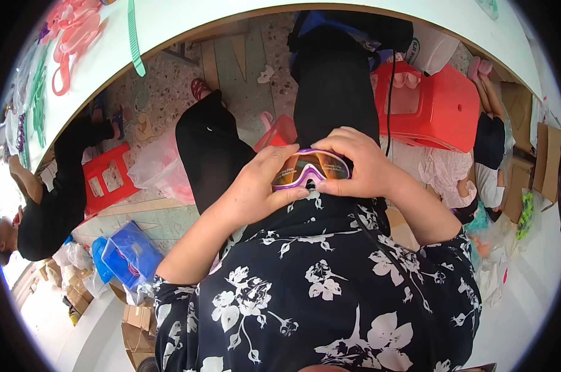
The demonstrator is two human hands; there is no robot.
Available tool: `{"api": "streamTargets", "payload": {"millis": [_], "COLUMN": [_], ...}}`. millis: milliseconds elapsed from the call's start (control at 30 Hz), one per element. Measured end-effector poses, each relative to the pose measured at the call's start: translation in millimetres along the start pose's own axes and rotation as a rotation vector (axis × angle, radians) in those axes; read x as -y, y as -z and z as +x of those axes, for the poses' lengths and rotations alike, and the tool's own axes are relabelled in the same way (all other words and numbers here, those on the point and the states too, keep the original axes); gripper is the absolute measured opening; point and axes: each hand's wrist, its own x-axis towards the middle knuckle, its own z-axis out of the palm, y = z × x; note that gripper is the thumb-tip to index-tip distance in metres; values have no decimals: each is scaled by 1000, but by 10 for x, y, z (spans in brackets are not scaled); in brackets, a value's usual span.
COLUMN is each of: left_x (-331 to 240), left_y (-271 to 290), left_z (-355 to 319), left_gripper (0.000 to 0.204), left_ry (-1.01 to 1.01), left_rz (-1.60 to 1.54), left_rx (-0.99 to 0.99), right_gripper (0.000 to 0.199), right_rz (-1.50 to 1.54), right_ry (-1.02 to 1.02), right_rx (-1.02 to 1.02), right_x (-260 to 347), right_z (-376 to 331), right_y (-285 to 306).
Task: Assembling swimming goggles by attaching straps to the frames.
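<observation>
A pair of goggles (311, 162) with a purple and white frame and orange mirrored lenses is held above my lap. My left hand (262, 180) grips its left side, with the thumb near the nose bridge and the fingers along the top edge. On the other side my right hand (364, 164) holds the frame the same way, its thumb below the right lens. Both hands are closed round the frame. No strap shows on the goggles, and their back is hidden.
A curved white table (187, 18) runs ahead, with pink straps (73, 31) and a green strap (135, 43) on it. A red stool (432, 105) stands right, another red stool (110, 180) left. A co-worker (51, 186) sits left; another person (490, 142) is right. Boxes (138, 328) lie behind.
</observation>
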Motion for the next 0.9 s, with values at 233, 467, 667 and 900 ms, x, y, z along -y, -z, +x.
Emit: {"api": "streamTargets", "payload": {"millis": [233, 467, 667, 900], "left_x": [-2, -52, -112, -55], "left_y": [16, -6, -73, -161], "left_z": [-121, -154, -147, -115], "left_gripper": [75, 71, 68, 64], "left_ry": [37, 111, 160, 98], "left_rz": [-94, -143, -242, -181], "left_rx": [45, -6, -27, -143], "right_gripper": [73, 75, 73, 63], "right_rz": [211, 574, 857, 632], "right_ry": [-29, -232, -313, -239], "right_rx": [-1, 142, 41, -177], "right_x": [-59, -84, -67, 29], "right_z": [-301, -294, -336, -265], "right_y": [-139, -156, -301, -383]}}
